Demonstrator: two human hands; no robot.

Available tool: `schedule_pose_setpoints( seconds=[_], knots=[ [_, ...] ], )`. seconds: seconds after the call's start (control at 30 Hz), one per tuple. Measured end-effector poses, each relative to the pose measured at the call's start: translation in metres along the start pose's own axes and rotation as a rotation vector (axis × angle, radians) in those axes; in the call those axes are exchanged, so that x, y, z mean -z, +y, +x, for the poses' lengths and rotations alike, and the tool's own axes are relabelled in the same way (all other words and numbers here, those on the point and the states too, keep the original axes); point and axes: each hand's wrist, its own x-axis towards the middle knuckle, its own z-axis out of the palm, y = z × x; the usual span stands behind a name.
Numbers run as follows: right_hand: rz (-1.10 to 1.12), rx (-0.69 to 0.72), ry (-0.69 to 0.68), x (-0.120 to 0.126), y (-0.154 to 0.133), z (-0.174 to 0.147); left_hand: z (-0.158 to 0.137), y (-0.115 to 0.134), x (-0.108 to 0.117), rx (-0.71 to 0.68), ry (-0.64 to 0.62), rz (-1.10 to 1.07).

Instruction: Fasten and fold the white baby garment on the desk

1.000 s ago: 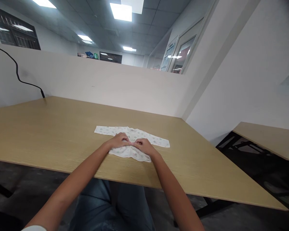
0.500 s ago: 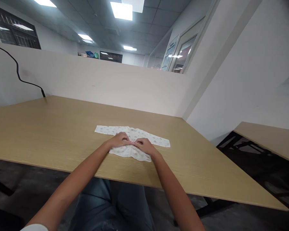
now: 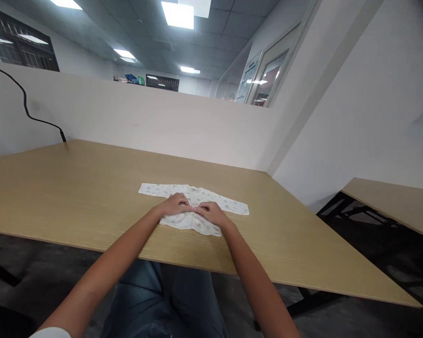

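A small white long-sleeved baby shirt (image 3: 229, 203) with a scattered print lies on the wooden table (image 3: 102, 197). Its sleeves stretch out to both sides, the neckline faces away from me and the hem lies toward me. My left hand (image 3: 176, 204) rests on the middle of the shirt, fingers curled and closed on the cloth. Beside it my right hand (image 3: 210, 212) is also closed on the fabric, the thumbs meeting at the shirt's centre. Creases run from the thumbs toward the hem. The fingertips are partly hidden.
A low white partition (image 3: 169, 122) stands along the table's back edge. At the far left a black cable (image 3: 26, 105) hangs down to the tabletop. A second table (image 3: 391, 202) stands to the right, past a gap. My legs (image 3: 162, 300) are under the front edge.
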Motion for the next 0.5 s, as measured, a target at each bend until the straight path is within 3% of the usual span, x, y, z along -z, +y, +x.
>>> schedule_pose_setpoints(
  seconds=[0.5],
  knots=[
    [0.002,0.000,-0.002,0.0009,-0.0038,-0.0010,0.0008,0.0006,0.0003,0.014,-0.011,0.011]
  ],
)
